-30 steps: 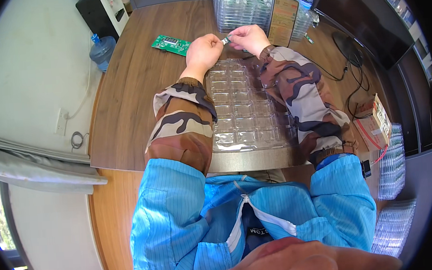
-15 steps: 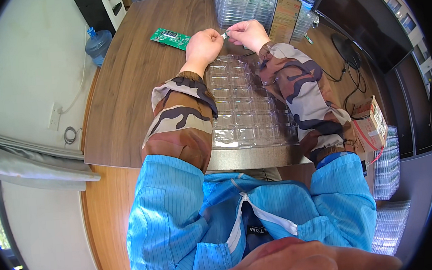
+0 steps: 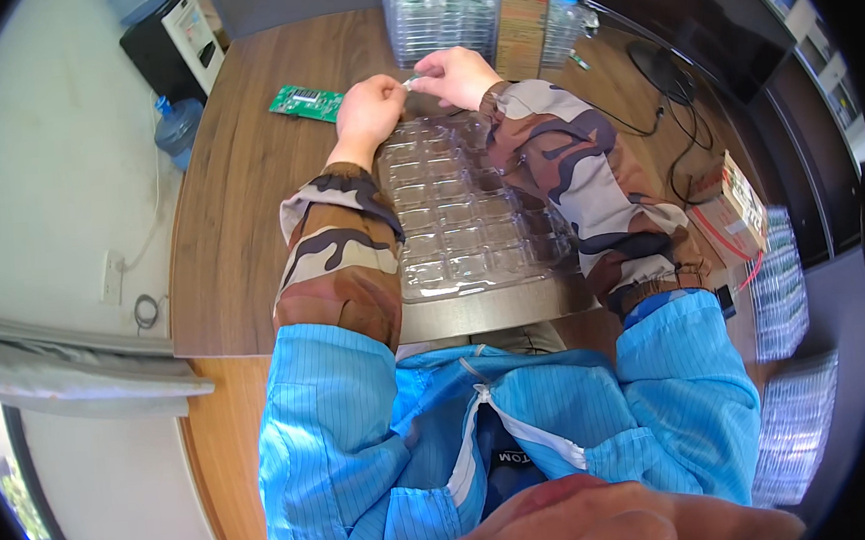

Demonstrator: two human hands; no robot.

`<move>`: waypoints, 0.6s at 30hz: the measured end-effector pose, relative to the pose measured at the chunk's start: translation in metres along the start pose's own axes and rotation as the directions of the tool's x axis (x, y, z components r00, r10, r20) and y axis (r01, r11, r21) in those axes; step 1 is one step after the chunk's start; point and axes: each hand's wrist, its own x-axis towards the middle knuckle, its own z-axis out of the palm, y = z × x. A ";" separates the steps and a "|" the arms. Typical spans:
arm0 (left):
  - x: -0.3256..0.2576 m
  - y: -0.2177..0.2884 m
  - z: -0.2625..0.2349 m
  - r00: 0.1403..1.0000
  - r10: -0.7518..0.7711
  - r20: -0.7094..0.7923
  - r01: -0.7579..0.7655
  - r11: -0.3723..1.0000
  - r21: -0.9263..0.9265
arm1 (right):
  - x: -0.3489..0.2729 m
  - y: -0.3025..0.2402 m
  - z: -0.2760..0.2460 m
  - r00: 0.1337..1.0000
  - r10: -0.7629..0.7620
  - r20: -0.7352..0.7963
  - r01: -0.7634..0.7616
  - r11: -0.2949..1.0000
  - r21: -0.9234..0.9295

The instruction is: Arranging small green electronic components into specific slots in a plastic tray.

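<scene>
Both hands meet above the far edge of a clear plastic blister tray [image 3: 439, 219], whose pockets run back from the table's front edge. Between my fingertips is a small whitish-green piece, seemingly a small circuit board [image 3: 409, 85], mostly covered by the fingers. My left hand [image 3: 371, 111] is closed, pinching its left end. From the other side my right hand [image 3: 456, 77] pinches it with thumb and forefinger. Just left of my left hand, a larger green circuit board [image 3: 292, 100] with a display lies flat on the wooden table [image 3: 247, 193].
Stacked clear trays [image 3: 435, 14] holding small boards stand at the back, with a phone [image 3: 521, 31] upright against them. A monitor [image 3: 691, 16], black cables [image 3: 690, 147] and an open carton [image 3: 730, 214] occupy the right side. More tray stacks [image 3: 794, 425] sit beyond the table's right edge.
The head view has shifted, so the table's things appear farther left and more of the water dispenser shows. Both hands still pinch the small piece above the tray's far edge.
</scene>
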 end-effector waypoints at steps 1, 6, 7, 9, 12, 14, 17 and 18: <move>0.000 -0.004 0.000 1.000 -0.024 0.003 0.024 0.999 -0.023 | -0.008 0.000 -0.006 1.000 0.008 -0.017 -0.008 1.000 0.003; -0.004 -0.019 -0.001 0.999 -0.040 -0.015 0.039 0.998 -0.045 | -0.118 -0.016 -0.067 0.966 -0.233 0.116 0.245 0.965 -0.099; -0.004 -0.018 -0.002 0.999 -0.030 -0.018 0.029 0.998 -0.050 | -0.148 -0.007 -0.082 0.956 -0.249 0.154 0.276 0.943 -0.188; -0.001 -0.017 0.001 0.999 -0.037 -0.015 0.037 0.999 -0.014 | -0.206 -0.007 -0.117 0.989 0.055 0.135 -0.001 0.928 -0.372; -0.002 -0.014 -0.004 0.999 -0.028 -0.022 0.028 1.000 -0.006 | -0.281 0.019 -0.150 0.950 0.217 -0.226 -0.311 0.553 -0.773; -0.001 -0.014 -0.003 1.000 -0.002 -0.016 0.001 1.000 -0.022 | -0.325 0.031 -0.162 0.852 0.374 -0.367 -0.481 0.282 -0.830; 0.002 -0.019 -0.002 0.999 0.042 -0.019 -0.043 0.999 -0.033 | -0.353 0.030 -0.153 0.796 0.480 -0.368 -0.500 0.178 -0.848; 0.002 -0.016 -0.002 0.999 0.052 -0.015 -0.052 0.998 -0.031 | -0.358 0.027 -0.151 0.786 0.506 -0.355 -0.486 0.150 -0.861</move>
